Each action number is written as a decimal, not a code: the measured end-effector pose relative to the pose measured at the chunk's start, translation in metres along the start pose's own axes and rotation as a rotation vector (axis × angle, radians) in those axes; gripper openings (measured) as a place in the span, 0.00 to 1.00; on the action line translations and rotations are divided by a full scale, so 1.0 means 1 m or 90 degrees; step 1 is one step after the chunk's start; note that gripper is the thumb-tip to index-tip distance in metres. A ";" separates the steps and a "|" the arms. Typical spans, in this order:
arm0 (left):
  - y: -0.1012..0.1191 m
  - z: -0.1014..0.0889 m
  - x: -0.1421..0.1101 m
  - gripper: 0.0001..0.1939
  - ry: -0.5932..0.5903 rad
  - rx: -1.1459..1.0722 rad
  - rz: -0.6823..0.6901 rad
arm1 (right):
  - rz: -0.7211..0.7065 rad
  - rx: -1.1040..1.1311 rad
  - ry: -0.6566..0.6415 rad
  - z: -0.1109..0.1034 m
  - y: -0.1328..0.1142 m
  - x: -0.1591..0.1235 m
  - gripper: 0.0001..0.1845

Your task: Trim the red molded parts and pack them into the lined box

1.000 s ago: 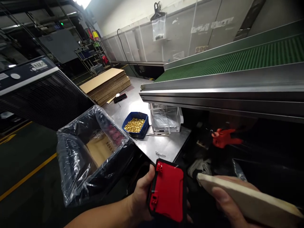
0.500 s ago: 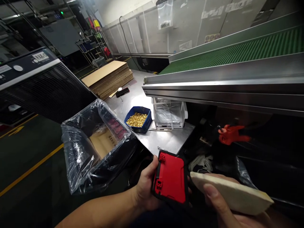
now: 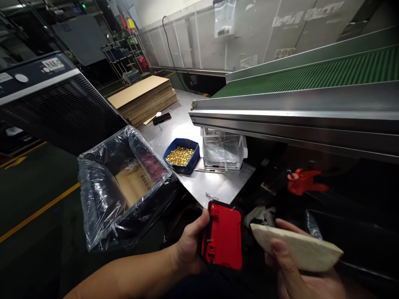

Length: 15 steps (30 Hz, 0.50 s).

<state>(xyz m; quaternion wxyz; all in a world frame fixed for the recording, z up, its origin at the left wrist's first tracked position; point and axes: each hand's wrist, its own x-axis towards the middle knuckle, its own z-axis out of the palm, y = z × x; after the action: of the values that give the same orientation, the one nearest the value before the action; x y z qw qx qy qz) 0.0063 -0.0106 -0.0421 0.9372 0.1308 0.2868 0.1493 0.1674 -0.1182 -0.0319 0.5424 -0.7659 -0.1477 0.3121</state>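
Note:
My left hand (image 3: pixel 190 245) grips the left edge of a red plastic panel with a black rim (image 3: pixel 227 236). Two small red hinge-like lugs stand along that edge of the panel. To the right, my right hand (image 3: pixel 289 265) is closed around a cream-coloured flat pad (image 3: pixel 299 248), perhaps a folded cloth, with the thumb on its near face. A narrow gap separates the pad's tip from the panel. Just beyond the panel, a thin metal tool (image 3: pixel 212 196) lies at the corner of the metal table (image 3: pixel 215 185).
A blue bin (image 3: pixel 187 168) of small brass-coloured parts stands beside a clear tray (image 3: pixel 222 160) of plastic bags. At left is a plastic-lined crate (image 3: pixel 102 207). Cardboard sheets (image 3: pixel 146 97) are stacked behind. A green conveyor (image 3: pixel 299 68) overhangs the right side; below it hangs an orange tool (image 3: pixel 304 181).
The cream pad in my right hand has shifted a little left and tilted differently. The red panel has turned slightly in my left hand. The whole view has moved a little.

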 end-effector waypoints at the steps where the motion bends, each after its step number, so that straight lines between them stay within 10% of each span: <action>1: -0.001 0.000 0.000 0.46 0.010 0.007 0.008 | 0.001 0.013 0.018 0.005 0.004 0.010 0.42; 4: -0.003 0.001 -0.002 0.43 0.025 0.036 0.042 | -0.043 -0.051 0.019 0.029 0.028 0.056 0.47; 9: -0.004 0.003 -0.009 0.37 -0.022 0.108 0.130 | -0.122 -0.181 -0.122 0.088 0.061 0.132 0.28; 15: 0.014 0.003 -0.020 0.41 -0.058 0.407 0.215 | -0.179 -0.271 -0.099 0.131 0.054 0.148 0.24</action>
<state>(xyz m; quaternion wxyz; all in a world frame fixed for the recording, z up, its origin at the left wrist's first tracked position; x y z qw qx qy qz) -0.0101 -0.0055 -0.0253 0.8228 0.4694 0.2512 0.1989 0.1903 0.0424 -0.1570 0.3939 -0.8087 -0.3560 0.2535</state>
